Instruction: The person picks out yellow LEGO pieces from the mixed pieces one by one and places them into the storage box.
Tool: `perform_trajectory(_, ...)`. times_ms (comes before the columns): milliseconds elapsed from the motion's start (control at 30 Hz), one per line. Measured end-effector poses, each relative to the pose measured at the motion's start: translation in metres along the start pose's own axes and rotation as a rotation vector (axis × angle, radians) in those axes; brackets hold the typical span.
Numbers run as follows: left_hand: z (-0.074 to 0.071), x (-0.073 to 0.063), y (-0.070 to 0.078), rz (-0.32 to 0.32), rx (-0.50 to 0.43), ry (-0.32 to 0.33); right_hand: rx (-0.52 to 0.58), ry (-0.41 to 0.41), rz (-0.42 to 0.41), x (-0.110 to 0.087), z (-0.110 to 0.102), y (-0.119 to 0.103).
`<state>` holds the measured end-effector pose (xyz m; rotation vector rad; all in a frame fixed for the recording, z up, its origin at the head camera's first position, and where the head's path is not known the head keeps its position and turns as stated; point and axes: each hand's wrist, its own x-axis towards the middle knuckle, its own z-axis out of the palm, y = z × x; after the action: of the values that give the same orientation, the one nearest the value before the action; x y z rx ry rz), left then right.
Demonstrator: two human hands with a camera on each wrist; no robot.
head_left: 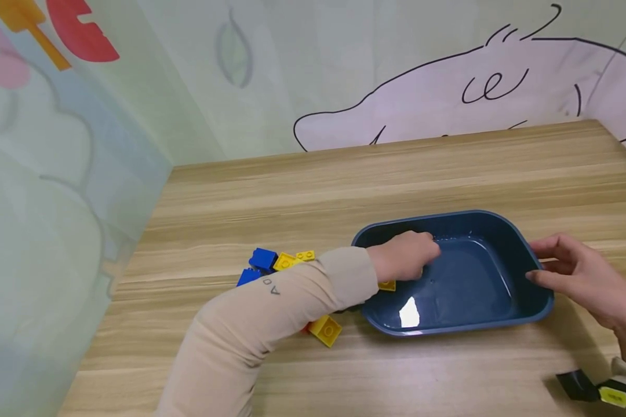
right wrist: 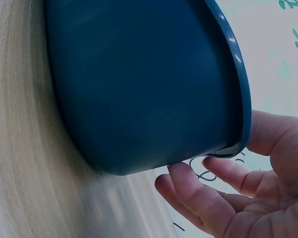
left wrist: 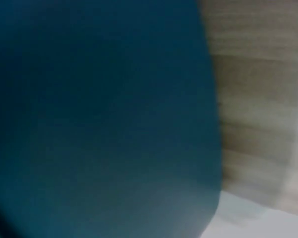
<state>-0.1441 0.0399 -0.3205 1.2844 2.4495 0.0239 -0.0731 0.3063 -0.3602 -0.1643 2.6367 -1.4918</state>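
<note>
Blue tub [head_left: 464,284] right of center, long axis left-to-right. Yellow block [head_left: 388,286] inside its left end, just below-left of the left hand [head_left: 407,255], the nearer one. Left arm bent, reaching in; fingers curled down, can't tell if holding anything. Right hand [head_left: 579,272] pinches tub's right rim.

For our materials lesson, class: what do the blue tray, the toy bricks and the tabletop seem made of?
Blue tray: probably plastic, glossy, with bright reflections inside. Toy bricks: likely hard plastic, smooth-looking, with moulded studs. Tabletop: wood or wood-look laminate, faint sheen, grain streaks showing.
</note>
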Motion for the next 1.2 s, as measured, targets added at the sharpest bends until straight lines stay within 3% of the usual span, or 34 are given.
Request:
perform_trajectory(467,0.002,0.000,-0.001,0.030,-0.017,0.008,-0.026,0.003,0.016,-0.001,-0.001,-0.001)
perform_trajectory(700,-0.002,-0.001,-0.001,0.020,-0.033,0.007,0.015,0.005,0.000,-0.003,-0.002,-0.001)
perform_trajectory(933,-0.005,-0.005,0.001,0.013,0.035,-0.015,-0.022,0.005,0.015,-0.002,-0.001,-0.001)
perform_trajectory(1200,-0.013,-0.017,0.001,0.016,0.065,-0.006,-0.028,0.001,0.016,0.000,0.000,-0.001)
